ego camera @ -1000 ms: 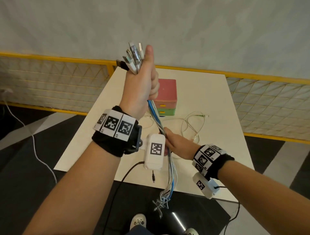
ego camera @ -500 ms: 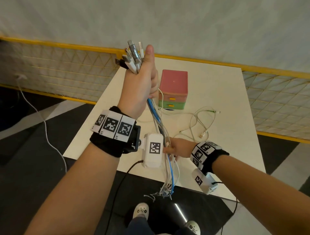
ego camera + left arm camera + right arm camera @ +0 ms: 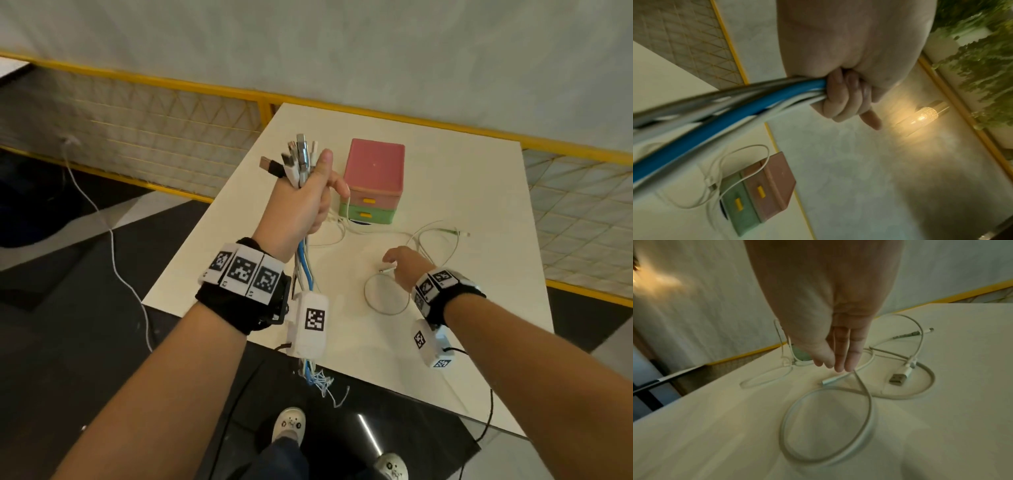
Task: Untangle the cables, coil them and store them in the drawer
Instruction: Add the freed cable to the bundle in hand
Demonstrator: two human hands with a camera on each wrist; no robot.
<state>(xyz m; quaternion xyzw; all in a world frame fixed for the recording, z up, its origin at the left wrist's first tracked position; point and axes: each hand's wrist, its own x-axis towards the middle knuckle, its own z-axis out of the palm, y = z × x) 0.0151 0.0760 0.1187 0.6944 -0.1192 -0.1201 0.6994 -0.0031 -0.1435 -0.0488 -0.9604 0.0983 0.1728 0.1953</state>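
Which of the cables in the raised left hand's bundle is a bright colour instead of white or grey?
The thick blue cable, gripped with the rest in the left hand. The others in the bundle look white, grey or silvery; it alone is blue.

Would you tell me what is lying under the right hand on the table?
Under the right hand lie loose white cables on the table: a loop, a slim plug near the fingertips, a USB plug beside it. The palm hides part of the farther cables.

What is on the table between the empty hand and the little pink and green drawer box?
In the head view, loose white cables lie looped on the white table between the open right hand and the pink and green plastic drawer box.
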